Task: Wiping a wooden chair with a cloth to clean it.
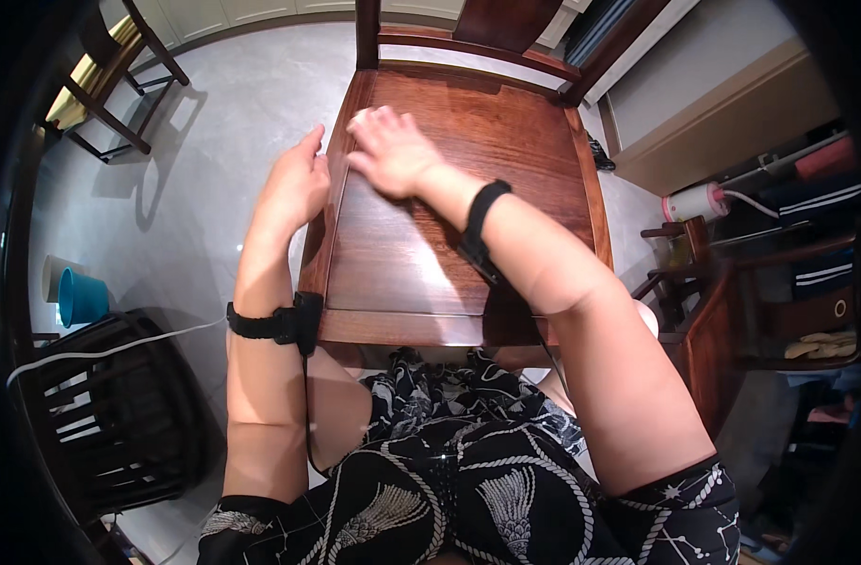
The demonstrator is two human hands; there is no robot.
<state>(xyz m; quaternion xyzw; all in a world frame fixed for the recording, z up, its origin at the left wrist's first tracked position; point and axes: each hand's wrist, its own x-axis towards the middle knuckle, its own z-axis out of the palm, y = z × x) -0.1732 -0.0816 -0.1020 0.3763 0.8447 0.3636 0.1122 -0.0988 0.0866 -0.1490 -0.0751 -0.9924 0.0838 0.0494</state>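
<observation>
A reddish-brown polished wooden chair [496,141] stands in front of me, its backrest on the far side. My right hand [388,153] reaches across to the far left part of the seat, palm down with fingers apart. A small pale patch shows at its fingertips; I cannot tell whether it is a finger or something under them. Just outside the seat's left edge is my left hand [300,184], index finger stretched out and the other fingers loosely bent. Nothing shows in it, and whether it touches the edge is unclear. Black straps circle both forearms.
A dark slatted chair or stool [129,414] and a blue bucket [80,297] stand at left. Another wooden chair [120,85] is at far left. On the right are wooden furniture [708,330] and a white-and-pink cylinder [694,202]. A white cable [129,347] crosses the left side.
</observation>
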